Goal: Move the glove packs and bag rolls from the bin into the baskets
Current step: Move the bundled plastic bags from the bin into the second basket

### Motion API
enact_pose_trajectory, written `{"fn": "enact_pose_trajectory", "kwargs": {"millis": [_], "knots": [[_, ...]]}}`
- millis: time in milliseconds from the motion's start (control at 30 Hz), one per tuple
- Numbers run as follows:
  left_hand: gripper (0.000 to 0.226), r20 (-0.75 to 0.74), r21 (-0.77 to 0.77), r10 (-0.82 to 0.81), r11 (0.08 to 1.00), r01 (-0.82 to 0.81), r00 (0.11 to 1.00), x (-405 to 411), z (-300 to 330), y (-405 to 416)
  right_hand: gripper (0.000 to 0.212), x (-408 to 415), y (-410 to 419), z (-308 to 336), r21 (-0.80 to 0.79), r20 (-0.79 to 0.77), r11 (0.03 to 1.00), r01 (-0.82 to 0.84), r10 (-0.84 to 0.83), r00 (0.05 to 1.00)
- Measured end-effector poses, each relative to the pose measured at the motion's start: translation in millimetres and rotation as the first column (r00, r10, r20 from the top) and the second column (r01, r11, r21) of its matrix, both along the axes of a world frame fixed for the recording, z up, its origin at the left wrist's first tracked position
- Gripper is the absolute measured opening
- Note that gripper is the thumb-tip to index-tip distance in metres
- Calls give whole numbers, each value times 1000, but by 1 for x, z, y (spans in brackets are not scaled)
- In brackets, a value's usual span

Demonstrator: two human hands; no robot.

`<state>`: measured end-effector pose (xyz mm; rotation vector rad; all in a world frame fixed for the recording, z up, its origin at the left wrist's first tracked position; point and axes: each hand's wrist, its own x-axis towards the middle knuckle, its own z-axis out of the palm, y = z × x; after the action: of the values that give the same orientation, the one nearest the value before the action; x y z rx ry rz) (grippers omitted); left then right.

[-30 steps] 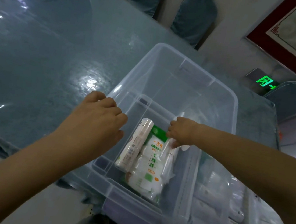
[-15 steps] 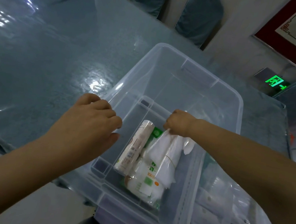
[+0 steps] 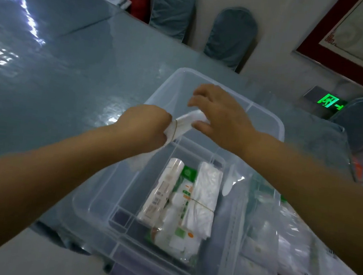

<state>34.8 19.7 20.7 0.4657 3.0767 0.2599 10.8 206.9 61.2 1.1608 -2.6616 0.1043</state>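
Your left hand (image 3: 148, 127) is clenched around one end of a white bundle of plastic bags (image 3: 183, 125) bound with a thin band, held above the clear storage bin (image 3: 265, 121). Your right hand (image 3: 220, 117) is at the bundle's other end with fingers spread and curved over it; the fingertips touch the plastic, but you cannot tell from this view whether they are gripping it. The bundle sits between both hands, well clear of the bin floor.

Inside the bin stands a smaller clear basket (image 3: 214, 161). It holds three items lying side by side: a white bag roll (image 3: 161, 191) on the left, a glove pack (image 3: 182, 207) with green and white printing in the middle, and a second banded bundle of white bags (image 3: 205, 198) on the right, resting partly on the glove pack.

To the right of the bin, further white rolls (image 3: 291, 272) show through clear plastic, blurred. The bin rests on a blue-grey table (image 3: 60, 64) with a glossy surface. Blue-covered chairs (image 3: 231, 35) stand behind the table, and a green exit sign (image 3: 327, 101) glows low on the wall.
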Motion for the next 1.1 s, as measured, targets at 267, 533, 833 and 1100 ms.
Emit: {"fn": "enact_pose_trajectory", "kwargs": {"millis": [267,533,833,1100], "knots": [[14,-281,102,61,994,-33,958,-22,-3,-1,35,13,17,-102,740,428,630,-236,-171,887],[18,-350,67,-32,996,60,936,-19,-9,-1,28,10,33,-147,826,413,448,-344,-65,908],[20,-328,91,-13,995,46,945,-19,-7,-2,34,-2,33,-91,769,379,605,-206,-172,909],[18,-244,336,84,942,3,966,-6,11,4,14,37,69,-11,-241,487,910,338,-188,853]]}}
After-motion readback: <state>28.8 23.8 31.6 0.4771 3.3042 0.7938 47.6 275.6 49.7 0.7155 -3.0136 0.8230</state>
